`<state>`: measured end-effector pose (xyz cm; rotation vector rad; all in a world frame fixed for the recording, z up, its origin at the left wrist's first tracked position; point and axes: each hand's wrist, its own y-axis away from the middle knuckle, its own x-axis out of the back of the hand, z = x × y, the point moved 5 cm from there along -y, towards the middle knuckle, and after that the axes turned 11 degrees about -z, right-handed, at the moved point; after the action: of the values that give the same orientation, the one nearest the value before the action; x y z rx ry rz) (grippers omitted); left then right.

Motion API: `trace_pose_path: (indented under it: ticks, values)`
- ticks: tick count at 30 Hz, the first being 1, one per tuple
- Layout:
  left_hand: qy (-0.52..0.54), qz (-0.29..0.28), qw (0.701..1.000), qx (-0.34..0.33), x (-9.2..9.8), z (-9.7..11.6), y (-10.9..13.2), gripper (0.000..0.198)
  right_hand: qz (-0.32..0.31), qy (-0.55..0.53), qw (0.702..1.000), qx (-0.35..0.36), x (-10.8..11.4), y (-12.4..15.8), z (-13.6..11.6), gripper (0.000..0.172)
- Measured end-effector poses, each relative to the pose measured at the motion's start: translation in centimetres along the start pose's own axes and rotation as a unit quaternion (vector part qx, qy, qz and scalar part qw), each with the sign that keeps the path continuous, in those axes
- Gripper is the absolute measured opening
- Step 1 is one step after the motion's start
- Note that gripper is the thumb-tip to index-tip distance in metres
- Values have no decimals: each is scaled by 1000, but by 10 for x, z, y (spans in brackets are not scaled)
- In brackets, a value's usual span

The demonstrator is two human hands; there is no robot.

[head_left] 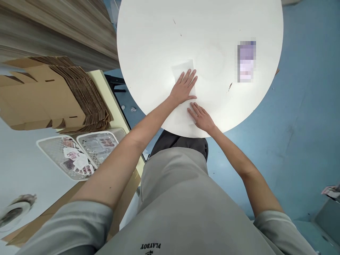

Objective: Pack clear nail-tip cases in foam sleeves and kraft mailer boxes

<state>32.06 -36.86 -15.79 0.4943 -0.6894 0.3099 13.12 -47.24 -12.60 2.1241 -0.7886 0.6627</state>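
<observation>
A thin, whitish translucent sheet (183, 67) lies flat on the round white table (148, 42), close to its near edge. My left hand (183, 88) rests palm down on the sheet, fingers spread toward the far side. Just nearer to me, my right hand (202, 118) lies flat with its fingers stretched out, touching the lower part of the sheet. The sheet's outline between and beneath the hands is faint, so I cannot tell whether it is one piece or folded.
A pixelated phone-shaped item (246, 62) lies at the table's right. To the left are stacked flat cardboard boxes (53, 95) and two white plastic baskets (60, 141) with printed cards and small packets. A roll of tape (14, 214) sits at the lower left.
</observation>
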Motion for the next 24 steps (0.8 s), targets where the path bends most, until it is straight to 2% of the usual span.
trace_pose_path:
  ticks: [3, 5, 8, 10, 11, 13, 17, 19, 22, 24]
  values:
    - [-15, -12, 1000, -15, 6, -7, -13, 102, -4, 0, 1000, -1, 3, 3, -3, 96]
    - [-11, 4, 1000, -9, 11, -3, -11, 97, -6, -2, 1000, -7, 5, 2, -5, 93]
    - [22, 31, 999, 11, 13, 15, 12, 73, -19, -3, 1000, -17, 12, -3, -4, 90]
    - [68, 12, 997, 17, 6, 31, 38, 50, -32, -8, 999, -25, 20, -6, -3, 85]
    - [99, 0, 995, 26, 2, 38, 53, 45, -35, -15, 999, -28, 26, -7, -2, 81]
    - [170, -15, 984, 55, -6, 48, 81, 48, -31, -40, 998, -36, 38, -10, 0, 71]
    - [293, 11, 949, 115, -18, 52, 121, 62, -9, -117, 991, -57, 63, -14, 7, 49]
    - [329, 18, 934, 137, -27, 52, 130, 66, 7, -147, 987, -71, 72, -19, 13, 43]
    - [328, 47, 927, 178, -38, 50, 131, 75, 56, -177, 977, -108, 76, -30, 23, 47]
    - [325, 97, 914, 221, -41, 45, 126, 57, 90, -197, 966, -139, 73, -38, 30, 52]
